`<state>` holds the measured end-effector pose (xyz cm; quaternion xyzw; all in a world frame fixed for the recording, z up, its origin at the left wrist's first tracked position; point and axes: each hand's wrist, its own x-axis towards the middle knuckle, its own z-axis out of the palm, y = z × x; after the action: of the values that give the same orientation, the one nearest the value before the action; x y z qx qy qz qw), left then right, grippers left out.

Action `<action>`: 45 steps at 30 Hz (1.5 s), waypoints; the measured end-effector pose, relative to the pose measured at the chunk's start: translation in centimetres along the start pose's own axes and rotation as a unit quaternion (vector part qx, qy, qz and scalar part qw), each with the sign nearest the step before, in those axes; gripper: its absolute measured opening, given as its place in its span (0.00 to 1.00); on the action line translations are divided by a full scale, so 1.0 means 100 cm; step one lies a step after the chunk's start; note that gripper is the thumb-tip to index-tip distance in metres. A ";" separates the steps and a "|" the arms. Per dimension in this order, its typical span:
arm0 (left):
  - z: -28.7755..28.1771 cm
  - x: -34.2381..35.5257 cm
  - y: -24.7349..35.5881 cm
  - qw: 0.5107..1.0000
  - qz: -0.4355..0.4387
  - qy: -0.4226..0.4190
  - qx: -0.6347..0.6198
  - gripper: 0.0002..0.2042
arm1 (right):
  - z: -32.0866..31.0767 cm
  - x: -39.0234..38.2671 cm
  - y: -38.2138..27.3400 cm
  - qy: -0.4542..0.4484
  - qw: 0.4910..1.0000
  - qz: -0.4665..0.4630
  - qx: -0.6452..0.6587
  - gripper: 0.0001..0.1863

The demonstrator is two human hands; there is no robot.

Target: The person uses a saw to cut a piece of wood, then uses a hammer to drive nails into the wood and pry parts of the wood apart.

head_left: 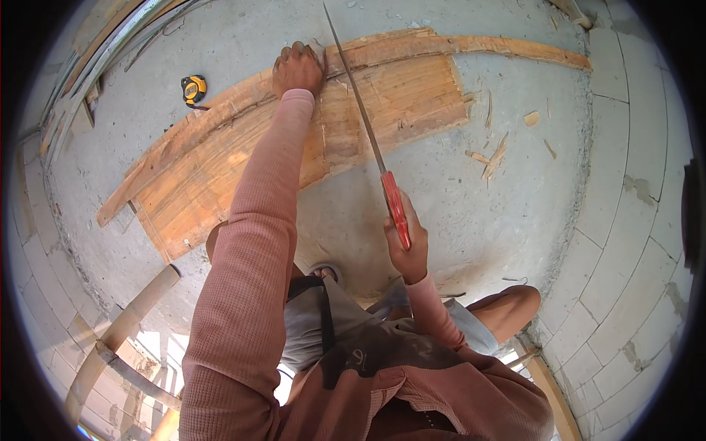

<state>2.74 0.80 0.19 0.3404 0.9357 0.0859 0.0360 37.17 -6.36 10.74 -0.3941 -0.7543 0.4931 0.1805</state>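
The saw (371, 140) is gripped at its red handle (396, 209) by the wrapped fingers of the right hand (408, 246); its thin blade, probably light and springy, is best left unheld. By the left hand (298, 70), fingers curled, the wooden strip (390, 51) is touched; whether it is pinched cannot be told. Likely stiff and splintery, it is extended across the panel (404, 95) to near the floor's (515, 184) right edge.
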 end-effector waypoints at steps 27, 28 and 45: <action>0.014 -0.002 -0.004 1.000 0.012 -0.001 0.001 0.22 | 0.031 0.099 0.008 -0.020 0.998 -0.018 0.056 0.31; 0.011 0.004 -0.013 0.999 0.026 0.020 0.014 0.22 | 0.031 0.071 0.008 -0.028 0.998 0.012 0.052 0.32; 0.000 -0.003 -0.002 1.000 0.004 0.016 0.012 0.21 | -0.017 -0.019 -0.004 -0.042 0.999 0.026 -0.001 0.33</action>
<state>2.80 0.48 0.11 0.3434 0.9357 0.0797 0.0167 39.29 -6.86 12.07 -0.3927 -0.7513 0.5130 0.1351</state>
